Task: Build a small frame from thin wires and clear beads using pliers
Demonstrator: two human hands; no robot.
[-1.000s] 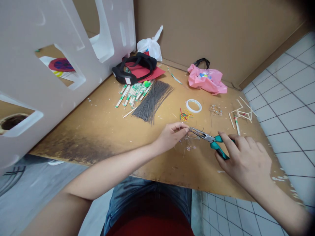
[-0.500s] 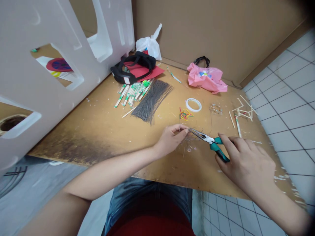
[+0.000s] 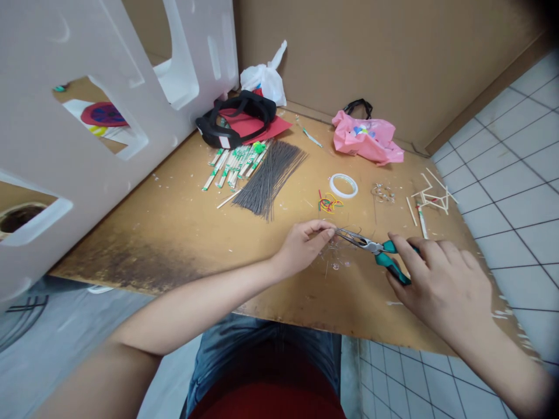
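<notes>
My right hand (image 3: 441, 276) is wrapped round the teal handles of long-nose pliers (image 3: 370, 246), whose jaws point left. Between thumb and fingertips, my left hand (image 3: 308, 247) pinches a thin wire (image 3: 339, 231) at the tip of the jaws. Just how the jaws sit on the wire is too small to tell. Below the pliers lie thin wire bits and small clear pieces (image 3: 335, 266) on the wooden table (image 3: 262, 291). Beyond my left hand are coloured rubber bands (image 3: 329, 202) and a white roll of tape (image 3: 343, 185).
A fan of dark wires (image 3: 271, 180) lies beside paper-wrapped chopsticks (image 3: 236, 166). Behind them sits a black headset strap (image 3: 236, 119). A pink bag (image 3: 367, 139) and white plastic bag (image 3: 264, 81) stand at the back. Joined sticks (image 3: 432, 201) lie right; a white plastic panel (image 3: 109, 52) rises left.
My right hand and the pliers have shifted slightly to the right. My left hand has stayed almost in place, still pinching the wire.
</notes>
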